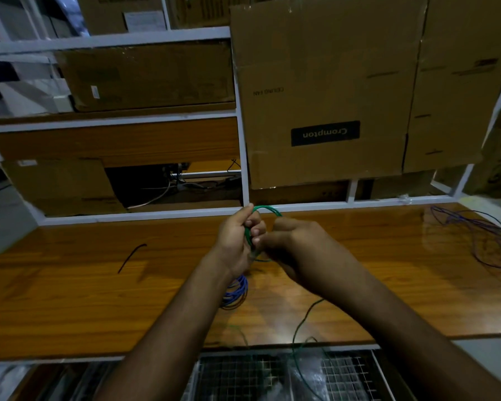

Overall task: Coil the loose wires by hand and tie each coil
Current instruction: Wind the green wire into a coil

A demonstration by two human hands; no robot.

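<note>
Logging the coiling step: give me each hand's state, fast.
Left hand: grips the green wire coil.
Right hand: fingers curled at the coil; grip hidden.

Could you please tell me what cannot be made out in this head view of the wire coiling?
- Green wire coil: its lower part is hidden behind the left hand and right hand.
- Right hand's fingers: blurred, so their hold is unclear.
- Blue coil: partly covered by the left forearm; any tie cannot be seen.
- Purple wire: cut off by the right edge.
</note>
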